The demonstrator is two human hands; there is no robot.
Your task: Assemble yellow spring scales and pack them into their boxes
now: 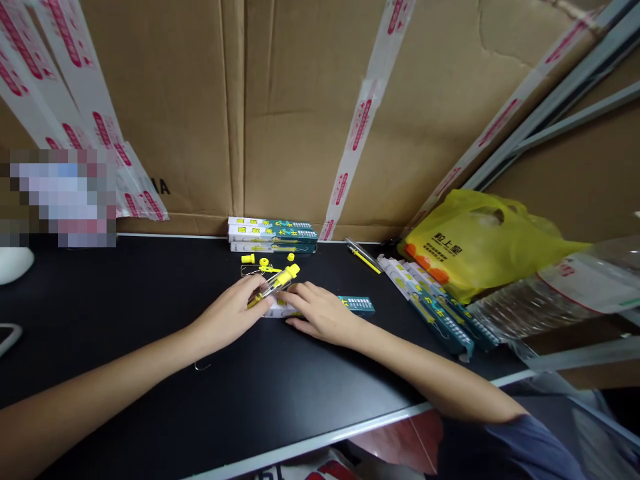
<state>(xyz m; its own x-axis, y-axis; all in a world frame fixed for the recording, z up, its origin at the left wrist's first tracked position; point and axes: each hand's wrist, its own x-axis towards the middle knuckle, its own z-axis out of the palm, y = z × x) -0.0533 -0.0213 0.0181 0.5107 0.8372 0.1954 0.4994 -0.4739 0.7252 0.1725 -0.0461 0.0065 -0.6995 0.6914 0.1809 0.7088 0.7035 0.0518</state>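
Observation:
My left hand (233,303) is closed around a clear tubular spring scale (273,283) with a yellow cap, tilted up to the right. My right hand (323,310) lies across a narrow white and teal box (357,305), its fingers and thumb bent around the box close to the tube. Part of the box is hidden under that hand. Just behind the hands lie small yellow parts, among them a cap (248,259), a ring-shaped piece (264,263) and another small piece (291,257). A metal hook (203,366) lies near my left forearm.
Similar boxes are stacked (273,235) at the back against cardboard (300,120). More boxes (430,303) lie to the right, near a spring with a yellow rod (364,256). A yellow plastic bag (480,240) and clear wrapped packaging (540,293) stand at the right edge.

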